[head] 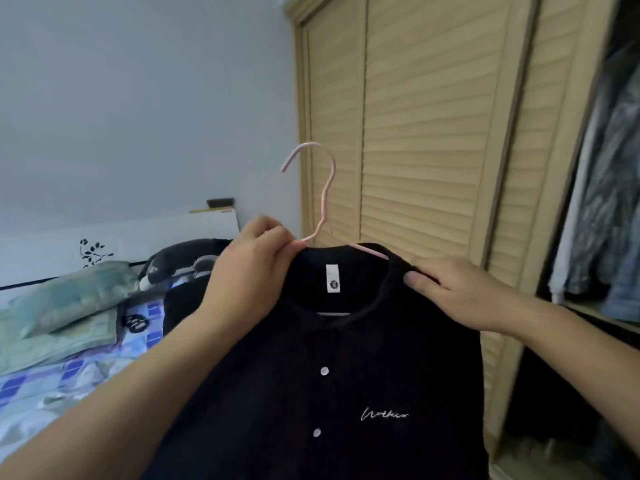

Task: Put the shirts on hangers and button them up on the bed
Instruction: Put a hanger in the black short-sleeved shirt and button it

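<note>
Black shirt (332, 368) fills the near foreground, held up in the air on a pink hanger (323, 202), front placket facing the camera. Two white buttons show down the centre; whether they are fastened cannot be told, and the collar stands open at the neck.

Left hand (252, 268): fingers curled and clamped on the hanger where the neck meets the shoulder bar, with collar fabric caught in the grip. Right hand (453, 292): pinching the shirt's other shoulder, thumb on top of the cloth. Hands sit apart, one at each shoulder.

Step, as judged: hanging is nearly complete; the right shoulder looks to be getting seated over the hanger's arm. Next move likely calls for laying shirt and hanger flat on the bed (69, 368), front up, then working the buttons from the collar down.

Room: bed at lower left with blue-checked sheet, a greenish pillow (69, 299) near its head end, dark clothing (183, 303) heaped beyond. Slatted wooden wardrobe doors (415, 133) behind the shirt; at right edge, open section with hanging clothes (606, 202). Pale wall (138, 98) at left.
</note>
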